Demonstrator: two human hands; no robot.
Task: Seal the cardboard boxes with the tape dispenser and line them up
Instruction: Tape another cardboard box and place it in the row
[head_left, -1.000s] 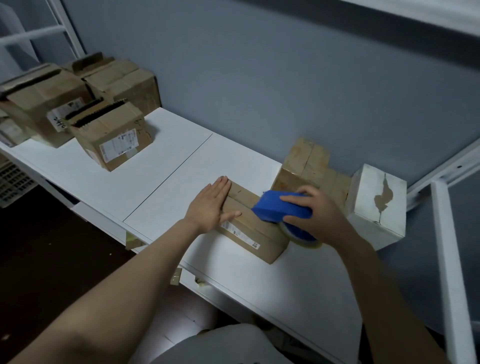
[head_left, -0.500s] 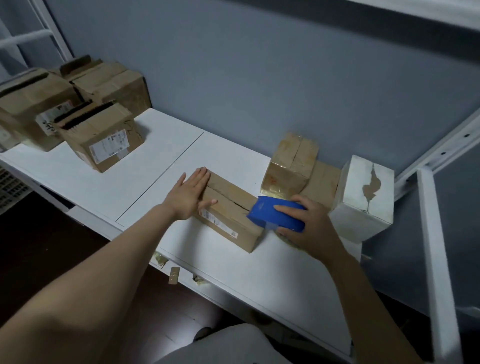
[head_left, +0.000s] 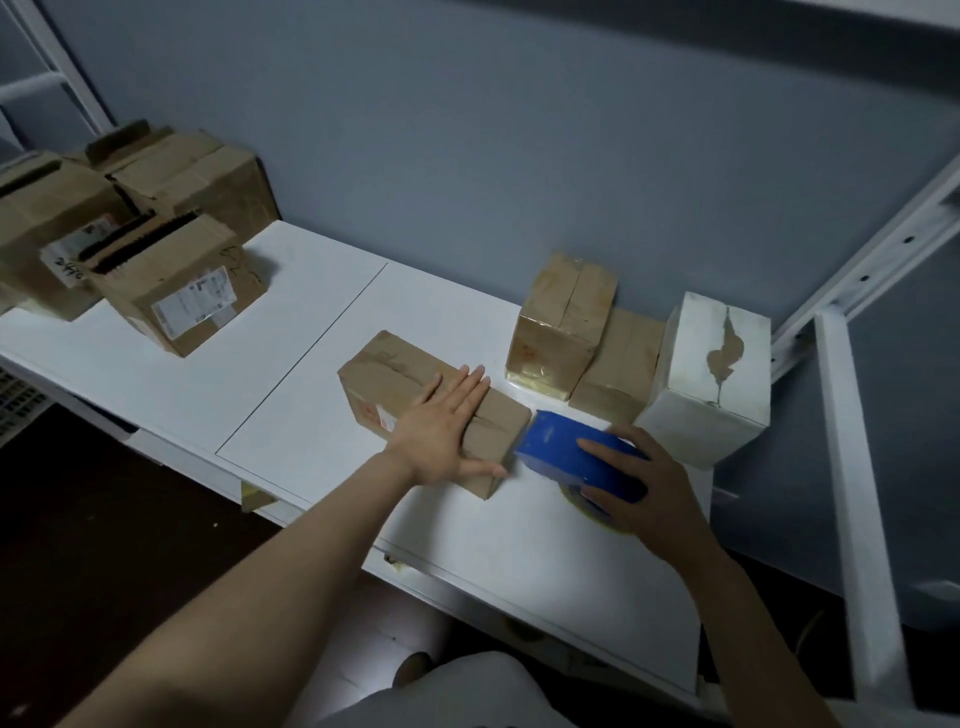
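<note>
Three wall-side boxes (head_left: 563, 317) look sealed. The left hand (head_left: 441, 431) lies flat on the middle box (head_left: 400, 371), and the right hand (head_left: 647, 488) grips the tape dispenser (head_left: 571, 457) beside it, low by the desk (head_left: 322, 322). The left-end boxes (head_left: 176, 291) gape unsealed.

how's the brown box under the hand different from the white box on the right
The brown box lies low and long; the white box stands taller. The left hand presses flat on the brown box; no hand touches the white box. The white box has a torn patch showing brown; the brown box carries a printed label. Both sit closed on the table.
</note>
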